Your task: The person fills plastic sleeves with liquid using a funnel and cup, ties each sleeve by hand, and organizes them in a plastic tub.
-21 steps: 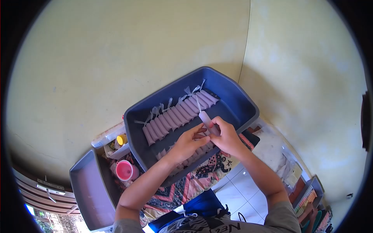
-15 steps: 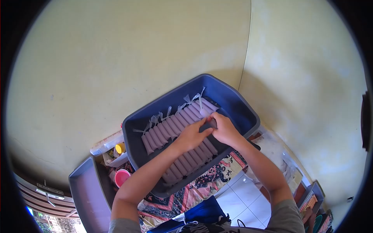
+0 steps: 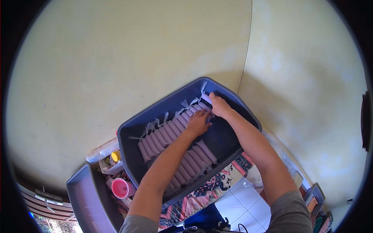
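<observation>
A large dark tub (image 3: 134,163) holds two rows of filled tubes of pale purple liquid. The far row (image 3: 163,134) has knotted clear plastic ends pointing at the back wall of the tub; the near row (image 3: 194,161) lies along the front side, partly behind my left forearm. My right hand (image 3: 220,105) is closed on a purple tube (image 3: 206,98) at the right end of the far row. Just left of it, my left hand (image 3: 199,122) rests on the tubes of that row, fingers apart and bent over them.
Left of the tub stands a grey container (image 3: 87,194) with purple liquid, beside a pink cup (image 3: 120,188) and a small box with a yellow-lidded jar (image 3: 115,156). A patterned cloth (image 3: 198,196) lies beneath. The wall (image 3: 155,58) rises behind.
Both hands have moved from above the tub's middle to the far row. The tube has gone with my right hand to the row's right end, and my left hand has come off it.
</observation>
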Demonstrator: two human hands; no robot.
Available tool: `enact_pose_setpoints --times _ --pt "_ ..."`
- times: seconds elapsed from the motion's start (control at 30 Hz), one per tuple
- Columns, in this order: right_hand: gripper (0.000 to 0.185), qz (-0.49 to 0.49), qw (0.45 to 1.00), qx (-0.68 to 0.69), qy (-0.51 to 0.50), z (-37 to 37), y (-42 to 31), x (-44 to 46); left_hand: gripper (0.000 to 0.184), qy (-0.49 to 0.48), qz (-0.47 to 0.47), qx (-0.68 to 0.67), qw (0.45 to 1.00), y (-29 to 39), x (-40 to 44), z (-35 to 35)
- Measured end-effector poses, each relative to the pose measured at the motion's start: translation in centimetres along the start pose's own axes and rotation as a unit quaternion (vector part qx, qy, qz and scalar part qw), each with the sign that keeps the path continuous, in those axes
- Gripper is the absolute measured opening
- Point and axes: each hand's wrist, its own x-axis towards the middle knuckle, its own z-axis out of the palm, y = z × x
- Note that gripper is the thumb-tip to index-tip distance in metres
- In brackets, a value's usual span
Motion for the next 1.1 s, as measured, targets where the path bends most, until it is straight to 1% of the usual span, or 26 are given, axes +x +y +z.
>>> enact_pose_setpoints --times 0.07,0.2,0.3,0.4,0.47,0.57,0.7,0.77,0.9,0.97,1.1 --pt "0.039 0.084 0.995 -0.035 -0.041 -0.3 -1.5 -0.8 0.063 -0.01 0.001 0.002 1.0 0.3 -0.2 0.1" --pt "0.041 0.085 0.994 -0.065 -0.038 0.6 -0.8 -0.8 0.063 -0.019 -0.007 0.02 1.0 0.7 -0.5 0.0" --pt "0.037 0.067 0.992 -0.097 -0.049 1.0 -0.5 -0.7 0.063 -0.036 0.001 0.043 0.998 0.6 -1.0 -0.1" --pt "0.031 0.075 0.991 -0.106 -0.027 1.2 -0.7 -0.8 0.064 -0.033 0.01 0.051 0.998 0.3 -1.1 0.0" --pt "0.032 0.074 0.987 -0.125 -0.066 1.0 -1.1 -0.9 0.065 -0.034 0.007 0.051 0.998 0.4 -1.1 0.0" --pt "0.034 0.058 0.985 -0.143 -0.083 1.2 -1.3 -1.2 0.066 -0.04 0.004 0.059 0.997 0.5 -1.0 0.2" --pt "0.033 0.061 0.983 -0.15 -0.088 0.9 -1.9 -1.6 0.069 -0.047 0.0 0.062 0.997 0.6 -0.9 0.1" --pt "0.028 0.053 0.99 -0.128 -0.035 1.4 -1.2 -1.4 0.069 -0.049 -0.003 0.065 0.997 0.9 -0.8 0.1" --pt "0.024 0.047 0.988 -0.129 -0.065 1.2 -0.6 -1.0 0.069 -0.046 -0.001 0.076 0.996 0.9 -0.8 0.3" --pt "0.019 0.082 0.99 -0.108 -0.025 1.5 -0.3 -0.7 0.068 -0.043 0.002 0.069 0.997 0.8 -0.9 0.2" --pt "0.02 0.096 0.992 -0.078 -0.002 1.6 0.5 -0.5 0.066 -0.031 0.006 0.058 0.998 0.5 -1.1 0.3"
